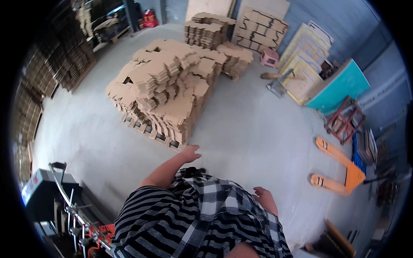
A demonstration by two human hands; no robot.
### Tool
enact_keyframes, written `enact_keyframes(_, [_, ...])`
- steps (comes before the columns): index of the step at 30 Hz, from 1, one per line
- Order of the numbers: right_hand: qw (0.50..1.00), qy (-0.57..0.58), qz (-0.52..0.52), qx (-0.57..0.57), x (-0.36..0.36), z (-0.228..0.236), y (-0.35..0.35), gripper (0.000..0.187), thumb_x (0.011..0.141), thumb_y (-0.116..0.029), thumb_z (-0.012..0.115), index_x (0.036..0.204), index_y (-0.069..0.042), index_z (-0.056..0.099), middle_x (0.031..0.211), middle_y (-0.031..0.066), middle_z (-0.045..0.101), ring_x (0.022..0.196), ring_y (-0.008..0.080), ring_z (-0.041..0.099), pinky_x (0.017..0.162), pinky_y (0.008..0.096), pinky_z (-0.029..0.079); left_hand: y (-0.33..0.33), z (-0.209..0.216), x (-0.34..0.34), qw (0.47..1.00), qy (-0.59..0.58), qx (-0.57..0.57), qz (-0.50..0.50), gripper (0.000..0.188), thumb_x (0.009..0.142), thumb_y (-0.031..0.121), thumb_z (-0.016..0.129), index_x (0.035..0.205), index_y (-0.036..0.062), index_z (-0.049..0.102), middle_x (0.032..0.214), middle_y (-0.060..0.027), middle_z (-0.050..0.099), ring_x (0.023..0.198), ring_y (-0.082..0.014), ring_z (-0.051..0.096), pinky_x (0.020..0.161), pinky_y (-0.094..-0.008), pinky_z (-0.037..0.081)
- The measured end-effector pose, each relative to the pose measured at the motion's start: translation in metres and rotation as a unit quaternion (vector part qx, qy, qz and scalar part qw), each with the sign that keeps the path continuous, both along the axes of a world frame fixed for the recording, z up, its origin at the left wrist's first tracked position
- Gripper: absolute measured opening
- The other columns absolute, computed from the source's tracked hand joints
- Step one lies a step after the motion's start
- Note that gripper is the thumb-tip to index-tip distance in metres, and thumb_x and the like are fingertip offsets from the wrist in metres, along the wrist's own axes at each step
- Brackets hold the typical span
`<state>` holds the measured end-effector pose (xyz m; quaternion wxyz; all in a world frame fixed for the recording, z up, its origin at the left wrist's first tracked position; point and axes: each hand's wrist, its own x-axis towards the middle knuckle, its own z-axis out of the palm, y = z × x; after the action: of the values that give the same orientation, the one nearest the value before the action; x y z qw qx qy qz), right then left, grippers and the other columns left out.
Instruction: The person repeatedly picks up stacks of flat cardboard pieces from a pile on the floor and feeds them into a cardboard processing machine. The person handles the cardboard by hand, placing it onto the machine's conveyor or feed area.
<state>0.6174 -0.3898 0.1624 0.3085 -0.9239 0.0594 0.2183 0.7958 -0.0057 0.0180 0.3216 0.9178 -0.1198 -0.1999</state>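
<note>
My left hand reaches forward over the floor, fingers loosely apart and holding nothing. Seen from here, it overlaps the near corner of a wooden pallet, though I cannot tell whether the two touch. On that pallet rise uneven stacks of brown die-cut cardboard sheets, with notched edges and several layers slid out of line. My right hand hangs beside my checked apron, empty, its fingers partly stretched. Nothing lies close to it.
More cardboard stacks stand behind the pallet. An orange pallet jack sits at the right, near a red metal frame and a teal board. A machine occupies the lower left. Tall cardboard piles line the left.
</note>
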Motion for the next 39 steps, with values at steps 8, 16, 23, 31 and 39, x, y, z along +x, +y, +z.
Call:
enact_keyframes(8, [0.997,0.034,0.068,0.025,0.133,-0.005,0.009,0.042,0.078,-0.018,0.071,0.115,-0.002,0.061,0.101,0.0200,0.067,0.095,0.0332,0.065,0.082,0.0393,0.052,0.047,0.067,0.096,0.936,-0.184,-0.061,0.293,0.038,0.074,0.025,0.068,0.106,0.0046,0.064,0.099,-0.0191,0.065,0.093,-0.0369,0.063,0.081,-0.0407,0.051])
enact_keyframes(16, [0.986,-0.021,0.168,0.007,0.291,0.015,0.043,0.038,0.079,-0.015,0.069,0.113,-0.001,0.061,0.100,0.0206,0.067,0.095,0.0346,0.065,0.082,0.0394,0.052,0.071,0.138,0.252,0.864,-0.439,-0.036,0.244,0.041,0.072,0.017,0.070,0.110,0.0056,0.062,0.115,-0.0152,0.061,0.115,-0.0356,0.052,0.099,-0.0462,0.039])
enact_keyframes(23, [0.967,-0.026,0.251,-0.044,0.438,0.023,0.108,0.043,0.080,-0.029,0.066,0.113,-0.002,0.062,0.100,0.0201,0.067,0.095,0.0349,0.064,0.083,0.0408,0.050,0.150,0.141,0.292,0.843,-0.357,0.106,0.388,0.060,0.077,0.025,0.072,0.129,0.0048,0.050,0.133,-0.0148,0.050,0.131,-0.0343,0.039,0.109,-0.0529,0.026])
enact_keyframes(31, [0.956,-0.108,0.259,0.085,0.615,-0.006,0.199,0.053,0.083,-0.040,0.068,0.117,0.000,0.059,0.100,0.0187,0.067,0.091,0.0300,0.067,0.078,0.0368,0.052,0.212,0.118,0.271,0.809,-0.223,0.248,0.484,0.068,0.085,0.039,0.063,0.140,0.0069,0.039,0.146,-0.0117,0.039,0.138,-0.0329,0.030,0.112,-0.0554,0.018])
enact_keyframes(39, [0.957,0.046,0.101,0.266,0.776,-0.020,0.311,0.072,0.083,-0.044,0.070,0.131,0.005,0.047,0.120,0.0151,0.059,0.103,0.0218,0.060,0.083,0.0327,0.049,0.197,0.110,0.284,0.757,-0.097,0.237,0.601,0.062,0.087,0.037,0.060,0.139,0.0092,0.041,0.148,-0.0086,0.036,0.140,-0.0310,0.026,0.113,-0.0554,0.016])
